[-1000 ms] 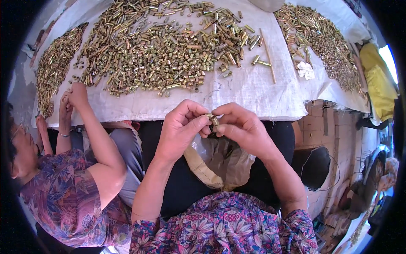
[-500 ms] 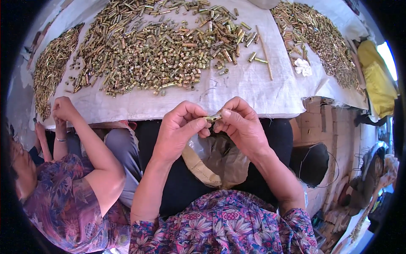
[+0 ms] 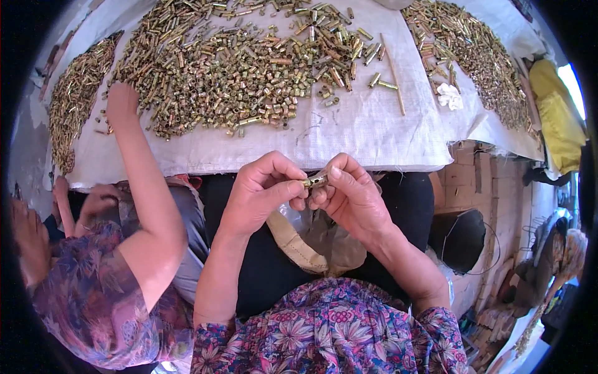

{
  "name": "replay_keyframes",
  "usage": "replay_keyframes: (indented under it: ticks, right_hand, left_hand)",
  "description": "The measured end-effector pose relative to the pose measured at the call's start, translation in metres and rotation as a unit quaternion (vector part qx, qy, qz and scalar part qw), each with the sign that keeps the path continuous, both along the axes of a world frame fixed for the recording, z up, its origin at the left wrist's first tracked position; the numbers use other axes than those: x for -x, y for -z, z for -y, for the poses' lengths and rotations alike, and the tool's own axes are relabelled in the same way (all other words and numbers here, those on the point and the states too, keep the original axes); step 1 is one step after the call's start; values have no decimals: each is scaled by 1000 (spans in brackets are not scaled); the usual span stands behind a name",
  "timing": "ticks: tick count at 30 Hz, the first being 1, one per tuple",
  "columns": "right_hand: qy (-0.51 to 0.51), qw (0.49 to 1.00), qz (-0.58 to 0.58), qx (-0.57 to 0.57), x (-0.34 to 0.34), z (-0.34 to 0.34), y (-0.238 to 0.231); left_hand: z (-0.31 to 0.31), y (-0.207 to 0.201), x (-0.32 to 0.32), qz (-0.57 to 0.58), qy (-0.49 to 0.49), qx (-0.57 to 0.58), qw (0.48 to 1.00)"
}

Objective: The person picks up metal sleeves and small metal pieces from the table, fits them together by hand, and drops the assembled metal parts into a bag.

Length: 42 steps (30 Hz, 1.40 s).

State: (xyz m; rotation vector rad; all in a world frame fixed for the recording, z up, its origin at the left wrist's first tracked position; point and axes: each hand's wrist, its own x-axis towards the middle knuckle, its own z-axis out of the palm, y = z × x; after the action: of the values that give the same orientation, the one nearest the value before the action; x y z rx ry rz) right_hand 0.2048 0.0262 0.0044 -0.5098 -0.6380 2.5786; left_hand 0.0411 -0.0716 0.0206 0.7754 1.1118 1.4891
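Observation:
Just off the table's front edge, a small brassy metal sleeve (image 3: pixel 316 181) lies between my two hands, a dark opening showing in its side. My left hand (image 3: pixel 258 194) pinches its left end with thumb and forefinger. The right end is in the fingers of my right hand (image 3: pixel 356 196), thumb on top. Whether it is one piece or two fitted together, I cannot tell. Below my hands, an open sack (image 3: pixel 293 243) with a pale rim rests in my lap. Beyond them, a big heap of similar metal sleeves (image 3: pixel 230 90) covers the table.
White woven sheeting (image 3: pixel 374 140) covers the table. More sleeves are heaped at far left (image 3: pixel 78 93) and right (image 3: pixel 476 65). A thin stick (image 3: pixel 393 75) and a crumpled white scrap (image 3: pixel 449 96) lie on the right. To my left, a co-worker's hand (image 3: pixel 122 103) touches the heap. A black bucket (image 3: pixel 460 242) stands at right.
My hands have shifted slightly and the sleeve has turned, showing more of its side opening. The co-worker's hand has moved forward from the table edge to the heap.

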Motion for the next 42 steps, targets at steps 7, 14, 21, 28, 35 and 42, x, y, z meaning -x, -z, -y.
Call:
replay_keyframes:
  ticks: [7,14,21,28,35,42]
  right_hand:
    - [-1,1000,-28,9,1,8,-10]
    - [24,987,98,-127,-7,4,-5]
    - [-20,996,29,-80,-9,-1,0]
    - [-1,991,69,-112,-15,8,-14]
    - [-17,998,23,-53,-13,8,-19]
    - [19,977,122,-176,-13,-5,-10]
  left_hand:
    - [-1,10,-2,135,38,-31,990]
    - [0,-1,-5,26,1,9,1000]
    - [1,8,-7,72,63,-7,995]
    - [4,18,-10,93,122,-19,988]
    - [0,17,-14,103,116,-59,986]
    - [-5,18,-9,23,85,-17,996]
